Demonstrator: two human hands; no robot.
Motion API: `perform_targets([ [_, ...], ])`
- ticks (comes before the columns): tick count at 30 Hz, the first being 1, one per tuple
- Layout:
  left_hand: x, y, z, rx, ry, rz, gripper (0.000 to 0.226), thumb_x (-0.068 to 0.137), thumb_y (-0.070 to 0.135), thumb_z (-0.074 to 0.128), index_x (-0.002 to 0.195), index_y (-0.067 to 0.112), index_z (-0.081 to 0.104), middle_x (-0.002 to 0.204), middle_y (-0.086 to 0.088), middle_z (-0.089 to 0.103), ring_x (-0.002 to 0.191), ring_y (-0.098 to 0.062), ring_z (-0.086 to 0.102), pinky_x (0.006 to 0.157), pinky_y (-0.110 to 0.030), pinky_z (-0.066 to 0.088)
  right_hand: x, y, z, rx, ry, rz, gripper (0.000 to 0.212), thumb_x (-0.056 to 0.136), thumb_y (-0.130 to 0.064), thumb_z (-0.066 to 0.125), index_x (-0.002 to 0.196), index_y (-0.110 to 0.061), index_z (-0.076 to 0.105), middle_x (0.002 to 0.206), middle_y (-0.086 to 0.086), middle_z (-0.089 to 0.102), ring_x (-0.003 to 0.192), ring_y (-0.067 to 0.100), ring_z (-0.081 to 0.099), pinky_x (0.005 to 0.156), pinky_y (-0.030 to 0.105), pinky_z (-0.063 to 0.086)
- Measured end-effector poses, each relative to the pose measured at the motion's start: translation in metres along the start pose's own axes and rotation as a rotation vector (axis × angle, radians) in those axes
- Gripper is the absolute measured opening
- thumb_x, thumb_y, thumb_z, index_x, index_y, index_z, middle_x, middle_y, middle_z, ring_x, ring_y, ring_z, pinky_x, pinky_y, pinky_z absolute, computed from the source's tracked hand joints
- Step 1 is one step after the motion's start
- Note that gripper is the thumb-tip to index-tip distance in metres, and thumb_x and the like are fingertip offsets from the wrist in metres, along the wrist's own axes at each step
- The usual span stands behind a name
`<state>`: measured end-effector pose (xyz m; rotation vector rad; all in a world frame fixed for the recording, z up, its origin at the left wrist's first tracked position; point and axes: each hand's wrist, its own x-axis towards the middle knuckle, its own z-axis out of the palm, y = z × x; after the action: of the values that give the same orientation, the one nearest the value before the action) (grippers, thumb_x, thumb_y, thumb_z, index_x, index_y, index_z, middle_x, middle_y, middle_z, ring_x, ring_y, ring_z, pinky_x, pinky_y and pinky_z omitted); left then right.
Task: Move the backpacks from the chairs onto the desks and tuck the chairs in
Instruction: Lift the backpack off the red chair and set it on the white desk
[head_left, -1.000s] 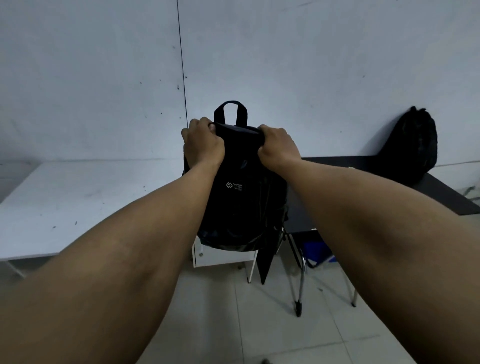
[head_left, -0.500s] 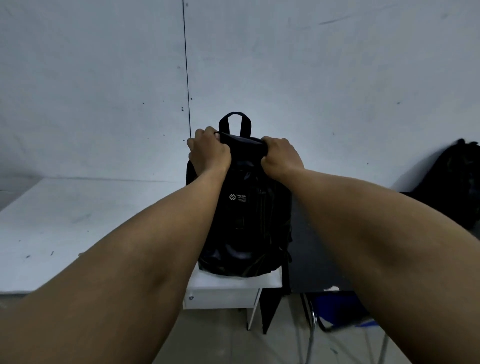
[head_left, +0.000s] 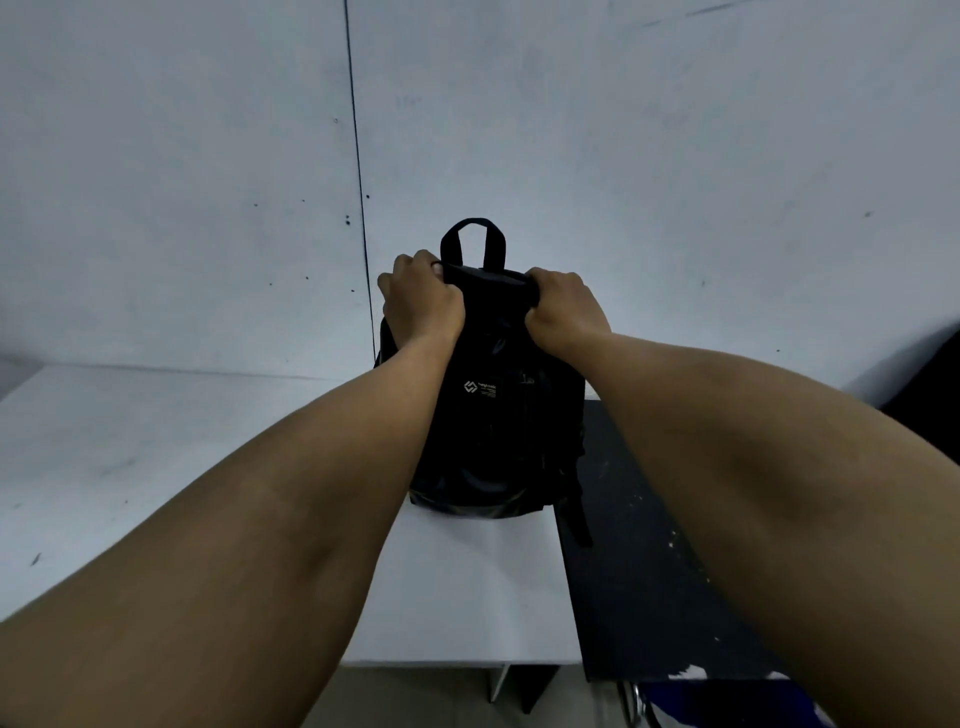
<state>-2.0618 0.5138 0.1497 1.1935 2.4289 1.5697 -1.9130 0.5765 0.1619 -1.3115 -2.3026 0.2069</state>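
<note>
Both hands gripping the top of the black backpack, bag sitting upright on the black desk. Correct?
Not quite. The head view shows the black backpack standing on the white desk, at its right edge beside the black desk. The rest holds: left hand and right hand both grip its top, and it sits upright.

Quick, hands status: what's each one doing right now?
Left hand: grips the top edge of the upright black fabric backpack.
Right hand: grips the same top edge.

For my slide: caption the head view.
Both hands, left and right, grip a black backpack upright on the white desk.
</note>
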Motion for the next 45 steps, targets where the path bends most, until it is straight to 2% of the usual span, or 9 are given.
perform_targets([
  [9, 0.07, -0.01, 0.043, 0.019, -0.056, 0.032, 0.028, 0.098, 0.014, 0.036, 0.107, 0.012, 0.062, 0.113, -0.005, 0.055, 0.114, -0.027, 0.043, 0.087, -0.038, 0.043, 0.074, 0.015, 0.028, 0.012, -0.031, 0.013, 0.036, 0.078, -0.004, 0.044, 0.107, -0.013, 0.061, 0.097, 0.005, 0.058, 0.084, 0.025, 0.053, 0.071, 0.033, 0.046],
  [19, 0.126, -0.025, 0.096, 0.072, -0.073, 0.049, 0.027, 0.099, 0.018, 0.037, 0.108, 0.013, 0.062, 0.115, -0.006, 0.056, 0.113, -0.027, 0.045, 0.089, -0.045, 0.046, 0.145, 0.042, 0.059, 0.053, -0.078, -0.026, 0.028, 0.077, -0.004, 0.046, 0.1, -0.009, 0.062, 0.091, 0.007, 0.061, 0.08, 0.026, 0.054, 0.067, 0.03, 0.041],
  [23, 0.155, -0.031, 0.118, 0.117, -0.094, 0.084, 0.028, 0.1, 0.018, 0.038, 0.11, 0.014, 0.064, 0.115, -0.005, 0.058, 0.111, -0.028, 0.048, 0.081, -0.039, 0.044, 0.178, 0.056, 0.074, 0.058, -0.105, -0.009, 0.029, 0.078, -0.003, 0.048, 0.102, -0.009, 0.063, 0.09, 0.004, 0.059, 0.079, 0.024, 0.054, 0.066, 0.03, 0.041],
  [27, 0.184, -0.047, 0.15, 0.1, -0.114, 0.088, 0.025, 0.099, 0.017, 0.041, 0.102, 0.014, 0.066, 0.112, -0.006, 0.058, 0.104, -0.029, 0.053, 0.074, -0.036, 0.042, 0.209, 0.072, 0.099, 0.065, -0.142, 0.025, 0.025, 0.081, -0.005, 0.048, 0.101, -0.007, 0.062, 0.088, 0.004, 0.058, 0.078, 0.024, 0.055, 0.064, 0.029, 0.04],
  [30, 0.197, -0.053, 0.171, 0.084, -0.128, 0.117, 0.023, 0.099, 0.018, 0.043, 0.101, 0.013, 0.066, 0.117, -0.006, 0.052, 0.101, -0.027, 0.054, 0.076, -0.034, 0.042, 0.225, 0.086, 0.114, 0.058, -0.133, 0.035, 0.024, 0.081, -0.004, 0.048, 0.101, -0.005, 0.061, 0.094, 0.011, 0.061, 0.086, 0.029, 0.059, 0.069, 0.032, 0.045],
  [34, 0.212, -0.057, 0.195, 0.103, -0.137, 0.155, 0.022, 0.099, 0.02, 0.046, 0.101, 0.013, 0.068, 0.114, -0.005, 0.048, 0.09, -0.024, 0.054, 0.07, -0.03, 0.039, 0.242, 0.105, 0.129, 0.022, -0.126, 0.055, 0.025, 0.086, -0.007, 0.049, 0.109, -0.004, 0.06, 0.108, 0.017, 0.053, 0.095, 0.033, 0.056, 0.075, 0.034, 0.044],
  [42, 0.229, -0.064, 0.225, 0.115, -0.103, 0.135, 0.024, 0.1, 0.022, 0.046, 0.1, 0.013, 0.067, 0.113, -0.006, 0.046, 0.093, -0.023, 0.053, 0.068, -0.031, 0.039, 0.266, 0.119, 0.149, -0.127, -0.098, 0.056, 0.021, 0.087, -0.014, 0.049, 0.106, -0.01, 0.058, 0.106, 0.01, 0.056, 0.097, 0.031, 0.056, 0.073, 0.037, 0.042],
  [45, 0.235, -0.066, 0.23, 0.089, -0.093, 0.123, 0.021, 0.099, 0.027, 0.049, 0.102, 0.014, 0.066, 0.113, -0.006, 0.049, 0.098, -0.024, 0.054, 0.075, -0.036, 0.048, 0.274, 0.12, 0.157, -0.132, -0.052, 0.085, 0.016, 0.086, -0.013, 0.051, 0.1, -0.009, 0.058, 0.103, 0.011, 0.058, 0.096, 0.032, 0.057, 0.07, 0.035, 0.04],
])
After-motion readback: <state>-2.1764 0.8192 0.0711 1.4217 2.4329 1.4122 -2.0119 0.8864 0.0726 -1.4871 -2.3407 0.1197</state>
